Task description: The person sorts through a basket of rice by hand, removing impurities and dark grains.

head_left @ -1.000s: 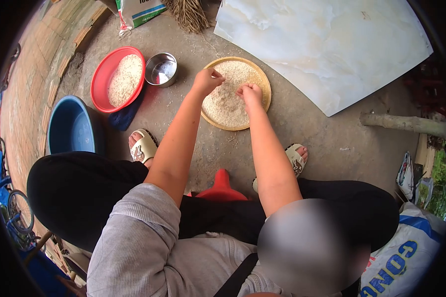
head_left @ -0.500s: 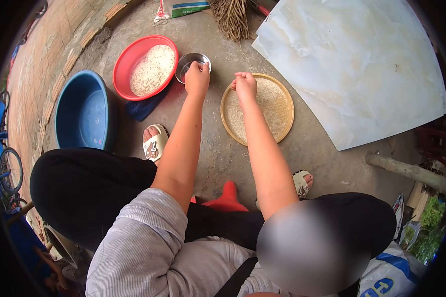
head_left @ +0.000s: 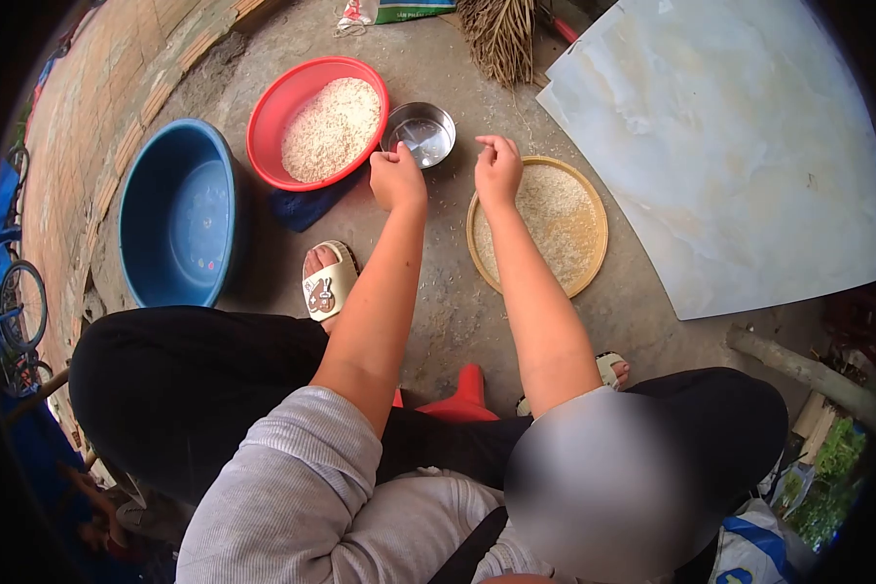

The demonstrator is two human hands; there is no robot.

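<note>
My left hand [head_left: 397, 178] is closed, its thumb and fingers pressed together. It hovers at the near rim of a small metal bowl [head_left: 430, 142], beside a red basin [head_left: 265, 131] heaped with pale grain [head_left: 331, 131] that looks like rice. Whatever its fingers may hold is too small to make out. My right hand [head_left: 497, 170] has its fingers curled in towards the thumb, at the upper left rim of a round tan tray [head_left: 594, 263]. A thin layer of similar grain [head_left: 560, 209] lies in that tray. Anything inside the right fingers is hidden.
A large blue tub [head_left: 180, 219] stands at the left. A dark blue cloth [head_left: 302, 206] lies under the red basin. At the right is a big marbled sheet [head_left: 720, 146]; a straw broom [head_left: 499, 39] and a printed bag [head_left: 399, 12] lie at the back. Something red [head_left: 467, 389] stands between my legs.
The view has shifted, so the containers appear further right. My left hand has drawn back from over the metal bowl to its near rim. My right hand has moved slightly left relative to the tray.
</note>
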